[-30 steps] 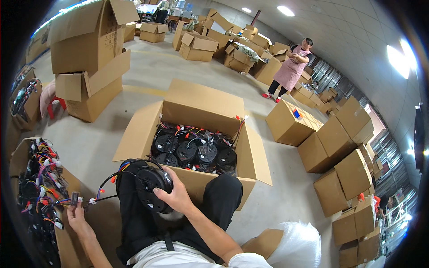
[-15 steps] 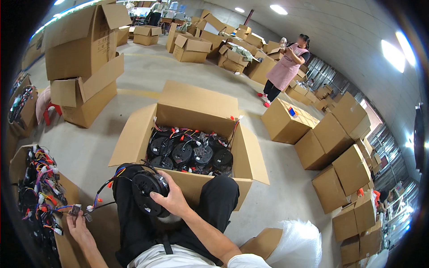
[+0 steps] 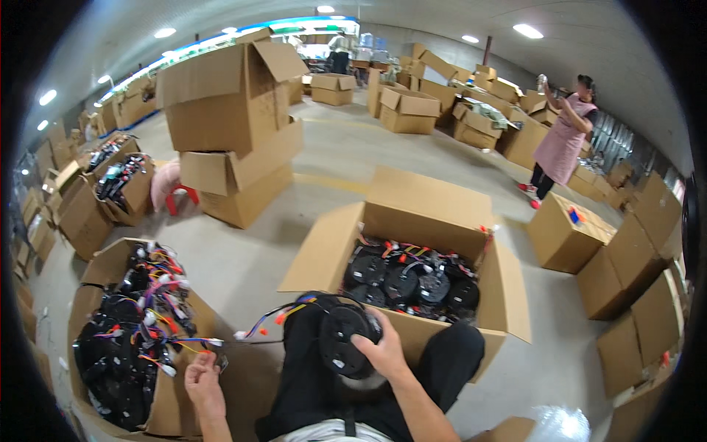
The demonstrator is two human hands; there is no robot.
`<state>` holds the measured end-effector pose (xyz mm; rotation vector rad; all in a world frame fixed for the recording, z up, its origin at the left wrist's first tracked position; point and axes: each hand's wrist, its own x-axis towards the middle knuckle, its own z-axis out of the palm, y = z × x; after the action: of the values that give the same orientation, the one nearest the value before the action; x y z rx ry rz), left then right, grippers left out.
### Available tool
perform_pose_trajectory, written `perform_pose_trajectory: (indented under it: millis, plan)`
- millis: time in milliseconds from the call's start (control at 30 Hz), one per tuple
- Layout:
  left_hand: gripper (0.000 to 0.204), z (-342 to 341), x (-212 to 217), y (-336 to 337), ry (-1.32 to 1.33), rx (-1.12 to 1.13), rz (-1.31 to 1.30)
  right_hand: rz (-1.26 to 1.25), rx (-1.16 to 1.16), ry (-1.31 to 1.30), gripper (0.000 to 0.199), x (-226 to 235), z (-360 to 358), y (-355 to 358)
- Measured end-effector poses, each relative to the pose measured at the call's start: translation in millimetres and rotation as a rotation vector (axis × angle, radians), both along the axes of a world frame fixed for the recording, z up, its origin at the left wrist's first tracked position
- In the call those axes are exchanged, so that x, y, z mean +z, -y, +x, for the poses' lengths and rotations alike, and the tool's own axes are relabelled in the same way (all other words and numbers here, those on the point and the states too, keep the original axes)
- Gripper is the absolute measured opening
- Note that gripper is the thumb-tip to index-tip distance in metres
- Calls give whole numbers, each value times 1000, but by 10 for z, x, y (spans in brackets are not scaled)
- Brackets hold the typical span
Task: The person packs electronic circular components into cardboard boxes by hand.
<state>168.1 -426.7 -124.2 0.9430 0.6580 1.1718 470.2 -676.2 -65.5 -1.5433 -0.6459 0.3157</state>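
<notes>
My right hand (image 3: 384,350) grips a black round hub motor (image 3: 345,340) above my lap, thumb across its face. Its coloured wires and a black cable run left toward my left hand (image 3: 205,381). There my fingertips are pinched on a small wire connector, partly hidden by the fingers; a white plug (image 3: 216,342) lies just above them. Beside that hand, an open carton (image 3: 188,401) is filled with black motors and tangled coloured wires (image 3: 158,295). In front of my knees stands another open carton (image 3: 317,258), with several black motors (image 3: 401,283) set inside it.
Two stacked cartons (image 3: 239,191) stand ahead to the left, near a red stool (image 3: 182,197). A person in a pink apron (image 3: 563,140) stands at the far right behind a closed carton (image 3: 563,239). More cartons (image 3: 626,272) line the right side. Bubble wrap (image 3: 561,425) lies near my right.
The view has swung left, so everything sits further right in it. The motor stays in my right hand, and my left hand still pinches at the wires. The person in pink has raised their hands.
</notes>
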Motion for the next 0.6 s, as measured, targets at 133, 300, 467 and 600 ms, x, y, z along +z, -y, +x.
perform_pose_trajectory:
  millis: [133,300,467,600]
  plan:
    - [10,-146,151,-47,83,-43,8,7,36,-65,79,58,-93,-129]
    - [29,-9,52,-216,-26,97,-73,40,44,-98,81,5,-95,-135]
    - [32,225,193,-268,-53,35,-27,25,39,-99,81,-2,-87,-114]
    - [28,286,252,-228,-28,-24,-30,35,27,-100,80,-67,-127,-109]
